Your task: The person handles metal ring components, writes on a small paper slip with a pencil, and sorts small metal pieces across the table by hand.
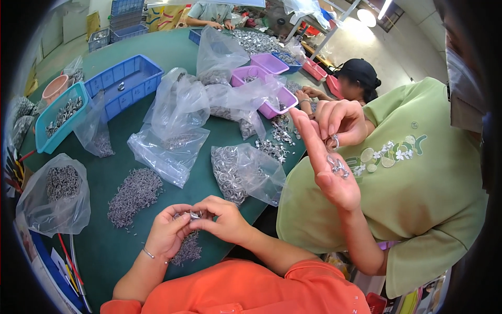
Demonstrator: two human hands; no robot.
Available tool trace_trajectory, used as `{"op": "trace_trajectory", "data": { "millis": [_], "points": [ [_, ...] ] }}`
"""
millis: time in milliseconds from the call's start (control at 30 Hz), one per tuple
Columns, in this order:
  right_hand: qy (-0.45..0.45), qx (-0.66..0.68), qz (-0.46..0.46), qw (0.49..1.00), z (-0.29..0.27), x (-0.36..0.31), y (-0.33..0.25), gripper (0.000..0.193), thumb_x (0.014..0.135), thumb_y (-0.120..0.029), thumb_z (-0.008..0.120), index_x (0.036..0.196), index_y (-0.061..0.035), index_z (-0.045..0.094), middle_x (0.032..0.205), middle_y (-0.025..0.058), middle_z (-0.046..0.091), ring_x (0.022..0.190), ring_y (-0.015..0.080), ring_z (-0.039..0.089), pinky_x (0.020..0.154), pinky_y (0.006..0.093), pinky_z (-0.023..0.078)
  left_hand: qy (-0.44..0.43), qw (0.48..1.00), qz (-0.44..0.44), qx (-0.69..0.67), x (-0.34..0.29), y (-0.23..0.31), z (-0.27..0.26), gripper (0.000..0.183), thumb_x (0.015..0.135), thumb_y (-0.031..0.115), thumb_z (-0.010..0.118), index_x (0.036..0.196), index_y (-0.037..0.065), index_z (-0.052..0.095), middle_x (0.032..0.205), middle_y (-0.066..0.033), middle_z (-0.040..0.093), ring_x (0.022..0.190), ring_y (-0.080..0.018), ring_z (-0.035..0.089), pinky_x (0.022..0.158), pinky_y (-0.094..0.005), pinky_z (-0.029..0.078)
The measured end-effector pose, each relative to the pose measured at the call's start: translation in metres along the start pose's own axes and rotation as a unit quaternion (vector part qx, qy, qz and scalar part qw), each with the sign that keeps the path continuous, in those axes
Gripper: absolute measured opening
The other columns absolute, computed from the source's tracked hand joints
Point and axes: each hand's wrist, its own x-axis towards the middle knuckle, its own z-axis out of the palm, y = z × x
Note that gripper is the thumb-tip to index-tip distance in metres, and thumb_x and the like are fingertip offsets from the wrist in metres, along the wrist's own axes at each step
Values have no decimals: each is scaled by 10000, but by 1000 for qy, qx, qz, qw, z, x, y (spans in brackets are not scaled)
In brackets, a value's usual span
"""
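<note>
Both hands pinch one small metal part at lower centre.
Left hand (168, 230) and right hand (222, 220) grasp the metal part (195, 214) together above a loose heap of parts (187, 250) on the green table (172, 52).

both forearms in from lower centre of frame, left hand (167, 232) and right hand (224, 220) meeting fingertip to fingertip, fingers pinched.

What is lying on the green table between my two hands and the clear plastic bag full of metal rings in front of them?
In the head view, only bare green table lies between the hands (left hand, right hand), which pinch a small metal part, and the clear plastic bag of metal rings.
</note>
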Motion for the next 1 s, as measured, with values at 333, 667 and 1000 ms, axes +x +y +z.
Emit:
{"op": "trace_trajectory", "data": {
  "millis": [333,667,1000],
  "points": [
    [101,166,116,974,7,2,15,143,848,14,633,989,33,646,919,82,654,804,107,632,685,224,508,36,999,16,-25,-4,7,8,181,916,78,552,1059,-33,552,986,-132,634,911,-202,648,754,-281,550],
    [108,321,144,930,4,-8,15,114,851,68,600,961,79,626,976,151,638,873,231,661,772,329,571,60,998,11,-7,-8,11,16,236,919,116,583,1128,10,556,921,-65,605,791,-120,604,634,-229,500],
    [99,363,131,917,7,-12,20,117,856,64,595,970,72,619,985,166,639,871,234,661,772,347,578,30,998,40,32,-7,5,7,231,876,43,623,1096,-10,575,893,-55,595,763,-117,614,628,-217,508]
  ]
}}
